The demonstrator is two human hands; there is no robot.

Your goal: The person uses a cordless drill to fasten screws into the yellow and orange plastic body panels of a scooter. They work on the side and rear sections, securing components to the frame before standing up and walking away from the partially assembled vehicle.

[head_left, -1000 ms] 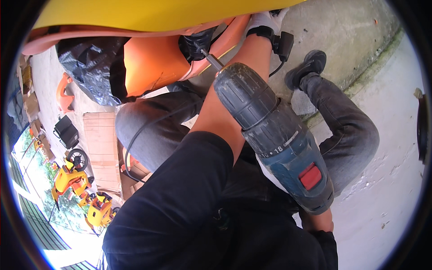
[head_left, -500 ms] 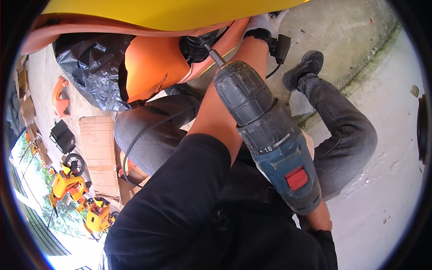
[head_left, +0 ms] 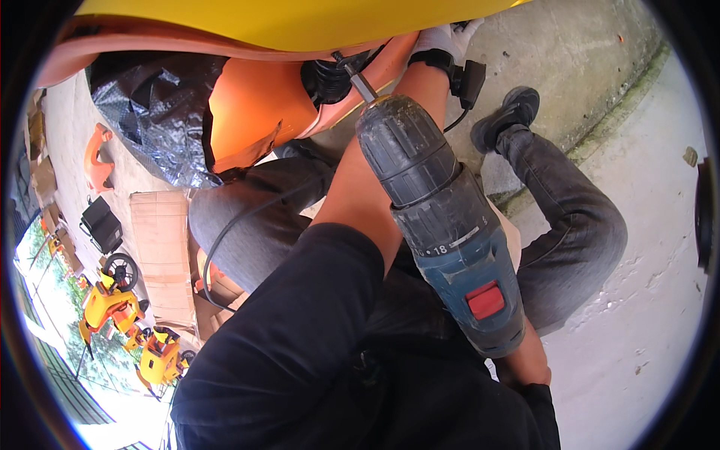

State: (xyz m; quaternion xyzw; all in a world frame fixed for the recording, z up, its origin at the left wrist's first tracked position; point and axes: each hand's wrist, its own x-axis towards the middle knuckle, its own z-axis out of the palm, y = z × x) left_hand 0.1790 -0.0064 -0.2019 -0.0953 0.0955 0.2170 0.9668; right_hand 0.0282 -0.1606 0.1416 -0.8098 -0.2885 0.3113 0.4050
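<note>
A blue and black cordless drill (head_left: 450, 232) with a red switch fills the middle, pointing up and left. My right hand (head_left: 513, 238) grips it from behind; only a bit of pale glove shows past its side. The drill's metal bit (head_left: 363, 86) has a small dark screw-like piece at its tip, at the edge of an orange and yellow body panel (head_left: 259, 105). Beside the tip is a black ribbed part (head_left: 328, 81). My left arm crosses beneath the drill. At its end my gloved left hand (head_left: 442, 41) is by the panel's right edge, its fingers mostly hidden.
Black plastic sheeting (head_left: 154, 105) hangs at the panel's left. A flattened cardboard box (head_left: 161, 255), a black box (head_left: 101, 225) and an orange curved part (head_left: 97, 159) lie leftward. Yellow vehicles (head_left: 112, 307) stand farther off. A cabled black device (head_left: 469, 84) is strapped to my left wrist.
The dark piece at the bit's tip now shows by the panel edge. The drill's rear has swung slightly left. My left hand stays about where it was.
</note>
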